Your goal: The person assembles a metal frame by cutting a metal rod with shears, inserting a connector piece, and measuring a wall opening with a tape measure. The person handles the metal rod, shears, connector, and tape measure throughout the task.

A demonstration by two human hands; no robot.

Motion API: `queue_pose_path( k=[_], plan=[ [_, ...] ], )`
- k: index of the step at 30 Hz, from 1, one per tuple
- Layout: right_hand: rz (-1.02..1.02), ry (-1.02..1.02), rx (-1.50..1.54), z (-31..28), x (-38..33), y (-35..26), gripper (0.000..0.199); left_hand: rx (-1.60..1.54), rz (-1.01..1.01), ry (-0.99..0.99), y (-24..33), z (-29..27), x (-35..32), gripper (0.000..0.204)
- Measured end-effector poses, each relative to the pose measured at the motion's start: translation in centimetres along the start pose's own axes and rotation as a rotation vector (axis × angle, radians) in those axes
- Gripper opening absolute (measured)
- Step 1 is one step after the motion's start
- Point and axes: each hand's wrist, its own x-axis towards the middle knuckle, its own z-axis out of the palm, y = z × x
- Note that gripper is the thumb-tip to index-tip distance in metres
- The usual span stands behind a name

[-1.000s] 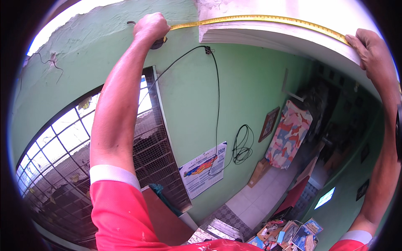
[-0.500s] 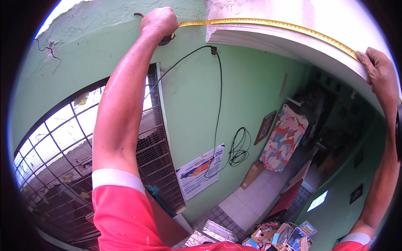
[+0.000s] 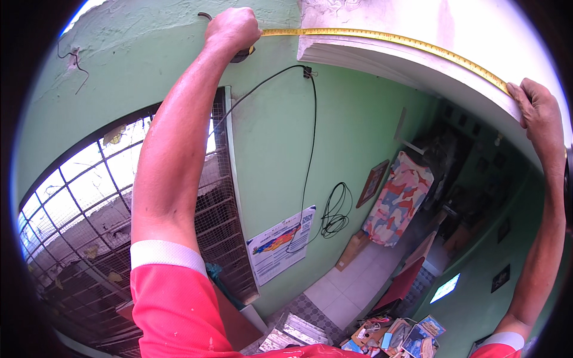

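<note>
A yellow tape measure [image 3: 382,34] is stretched along the upper edge of a pale moulded beam [image 3: 370,56]. My left hand [image 3: 234,30] is closed at its left end, against the green wall; part of the dark tape case shows below the fist. At the far right my right hand [image 3: 537,104] pinches the other end of the yellow blade between thumb and fingers, beside the beam's face. Between the hands the blade bends slightly in this view. My left palm and most of the case are hidden.
A barred window [image 3: 89,179] with mesh is at left. A black cable [image 3: 313,119] hangs from a clip on the wall, above a poster [image 3: 280,244]. Far below are a patterned cloth [image 3: 399,200], a cluttered pile [image 3: 394,337] and a tiled floor [image 3: 340,292].
The view has shifted slightly. My right hand sits a little lower in the picture, and both hands keep their hold on the tape measure.
</note>
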Motion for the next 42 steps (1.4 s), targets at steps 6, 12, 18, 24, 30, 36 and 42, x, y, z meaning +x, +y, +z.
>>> queue_pose_path(
  k=[6,12,18,24,30,36,42],
  plan=[
    [0.014,-0.009,-0.032,0.0,-0.2,-0.4,0.045,-0.001,-0.020,-0.004,0.1,0.0,-0.1,0.040],
    [-0.033,-0.006,-0.052,-0.2,0.1,0.1,0.048,-0.009,-0.019,-0.001,0.0,0.3,0.1,0.041],
    [-0.153,0.035,-0.137,-0.1,0.0,0.2,0.047,-0.005,-0.007,-0.009,-0.1,0.3,0.1,0.042],
    [-0.216,0.058,-0.213,-0.7,-0.3,-0.3,0.046,-0.001,-0.037,-0.060,0.3,-0.4,0.0,0.036],
    [-0.190,0.057,-0.237,-0.5,-0.1,-0.3,0.036,0.036,-0.030,-0.101,1.2,-1.5,-0.3,0.030],
    [-0.206,0.091,-0.237,-0.3,-0.4,-0.1,0.032,0.063,-0.006,-0.065,2.0,-2.1,0.4,0.030],
    [-0.192,0.043,-0.257,-0.5,-0.5,-0.1,0.033,0.074,-0.020,-0.070,2.1,-1.8,0.5,0.029]
  ],
)
